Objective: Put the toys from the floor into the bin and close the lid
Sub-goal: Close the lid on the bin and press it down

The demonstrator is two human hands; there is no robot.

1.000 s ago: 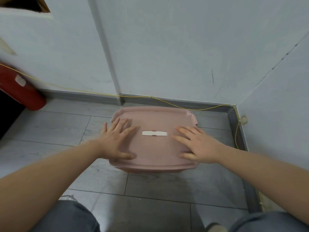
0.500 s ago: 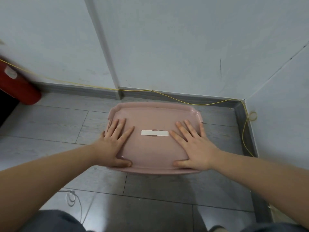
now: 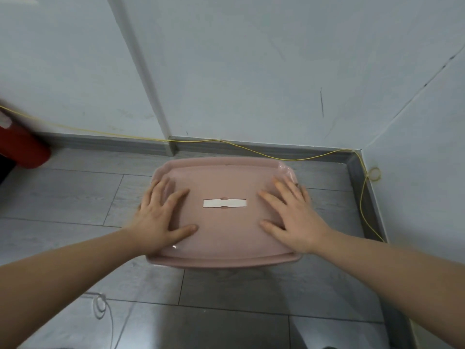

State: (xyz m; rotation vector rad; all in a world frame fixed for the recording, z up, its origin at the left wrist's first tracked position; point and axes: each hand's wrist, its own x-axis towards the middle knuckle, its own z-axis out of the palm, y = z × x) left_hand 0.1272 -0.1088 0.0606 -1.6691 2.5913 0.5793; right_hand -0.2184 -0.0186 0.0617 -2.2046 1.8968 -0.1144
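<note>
A pink plastic bin stands on the grey floor near the wall corner, covered by its pink lid [image 3: 224,235] with a white handle strip [image 3: 224,203] in the middle. My left hand [image 3: 161,217] lies flat on the lid's left side, fingers spread. My right hand [image 3: 293,217] lies flat on the lid's right side, fingers spread too. Neither hand holds anything. The bin's inside is hidden under the lid, and no toys show on the floor.
A red cylinder [image 3: 21,144] leans at the far left by the wall. A thin yellow cord [image 3: 251,149] runs along the skirting and down the right wall [image 3: 362,197]. A pale thin cable [image 3: 100,306] lies on the floor near my left arm.
My hands have slid a little further up and outward on the lid and flattened. The view has tilted so the bin sits more centred; the lid looks level now.
</note>
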